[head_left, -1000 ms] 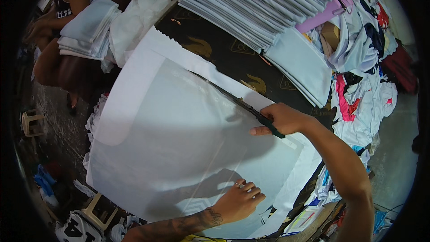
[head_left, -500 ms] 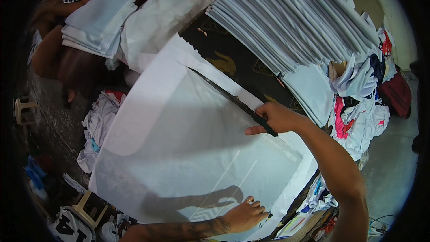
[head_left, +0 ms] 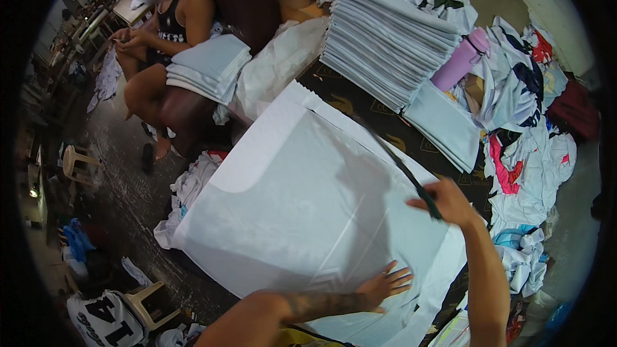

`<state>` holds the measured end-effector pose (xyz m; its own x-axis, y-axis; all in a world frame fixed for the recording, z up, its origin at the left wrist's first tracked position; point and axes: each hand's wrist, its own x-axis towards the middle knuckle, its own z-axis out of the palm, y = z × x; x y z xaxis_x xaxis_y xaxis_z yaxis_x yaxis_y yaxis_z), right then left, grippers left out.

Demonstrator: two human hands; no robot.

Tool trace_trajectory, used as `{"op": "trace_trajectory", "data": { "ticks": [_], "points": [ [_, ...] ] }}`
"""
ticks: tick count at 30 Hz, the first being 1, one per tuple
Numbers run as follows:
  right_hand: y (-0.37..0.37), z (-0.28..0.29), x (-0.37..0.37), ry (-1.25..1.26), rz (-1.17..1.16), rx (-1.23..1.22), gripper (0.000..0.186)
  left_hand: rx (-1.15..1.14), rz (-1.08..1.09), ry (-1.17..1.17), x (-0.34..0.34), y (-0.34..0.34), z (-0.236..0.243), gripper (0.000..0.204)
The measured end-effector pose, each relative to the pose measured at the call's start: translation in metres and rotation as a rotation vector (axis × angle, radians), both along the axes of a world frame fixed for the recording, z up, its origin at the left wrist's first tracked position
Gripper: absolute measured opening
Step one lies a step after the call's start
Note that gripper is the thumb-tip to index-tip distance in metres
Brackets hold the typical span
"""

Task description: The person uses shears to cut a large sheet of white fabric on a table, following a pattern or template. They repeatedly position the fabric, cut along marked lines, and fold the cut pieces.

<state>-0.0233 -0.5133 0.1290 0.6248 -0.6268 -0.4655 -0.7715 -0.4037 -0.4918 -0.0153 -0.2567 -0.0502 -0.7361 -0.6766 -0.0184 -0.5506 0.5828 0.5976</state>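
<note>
A large sheet of white fabric with a pale grey printed panel (head_left: 276, 212) lies spread in front of me. My left hand (head_left: 387, 286) rests flat on its near right part, fingers spread and holding nothing. Near the sheet's right edge, my right hand (head_left: 450, 202) is closed on the dark handle of long scissors (head_left: 403, 168). The blades point away from me, toward the far corner, above the fabric's far right border. Whether they touch the cloth I cannot tell.
A tall stack of folded pale grey cloth (head_left: 385, 45) stands beyond the sheet, beside a purple bottle (head_left: 459, 61). Loose garments (head_left: 530, 167) pile at the right. A person (head_left: 186, 13) sits at the far left with folded cloth (head_left: 209, 67) on their lap. Plastic stools (head_left: 82, 164) stand left.
The view has shifted, bringing more of the seated person and the purple bottle into sight. My right hand and the scissors have come back from the sheet's far corner. My left hand's fingers have spread flat.
</note>
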Motion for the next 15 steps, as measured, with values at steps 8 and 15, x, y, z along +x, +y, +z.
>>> {"op": "trace_trajectory", "data": {
  "ticks": [8,15],
  "points": [
    [0.280,0.011,-0.262,-0.159,-0.954,0.016,0.038,-0.312,0.508,0.354,-0.131,-0.117,-0.005,0.067],
    [0.465,-0.021,-0.361,-0.090,-0.883,0.592,0.039,-0.355,1.581,-0.243,0.098,0.185,-0.014,0.033]
  ]
}}
